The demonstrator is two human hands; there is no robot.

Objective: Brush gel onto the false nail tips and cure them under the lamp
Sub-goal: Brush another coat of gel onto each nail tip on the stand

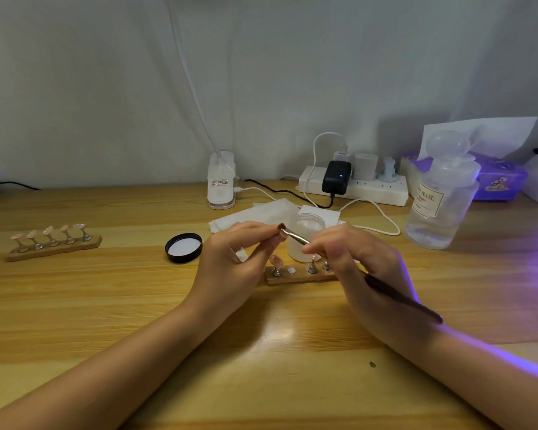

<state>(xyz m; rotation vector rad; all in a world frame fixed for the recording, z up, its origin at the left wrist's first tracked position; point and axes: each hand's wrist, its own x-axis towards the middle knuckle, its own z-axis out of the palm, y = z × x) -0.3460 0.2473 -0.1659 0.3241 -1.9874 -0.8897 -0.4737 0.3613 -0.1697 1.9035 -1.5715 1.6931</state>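
Observation:
My left hand (pixel 230 262) pinches a false nail tip (pixel 280 231) on its small stand, lifted above the table. In my right hand (pixel 354 262) is a thin dark brush (pixel 401 299), its bristle end resting on that tip. Below the hands lies a wooden holder (pixel 298 276) with one pink tip (pixel 275 262) and metal stands on it. An open clear gel jar (pixel 308 231) sits just behind; its black lid (pixel 184 247) lies to the left. A second holder (pixel 53 242) with several tips is at far left. Purple lamp light comes from the right edge.
At the back stand a white clip device (pixel 221 187), a power strip (pixel 354 184) with chargers and cables, a clear liquid bottle (pixel 441 200) and a purple tissue box (pixel 497 178). White paper wipes (pixel 255 214) lie behind the jar.

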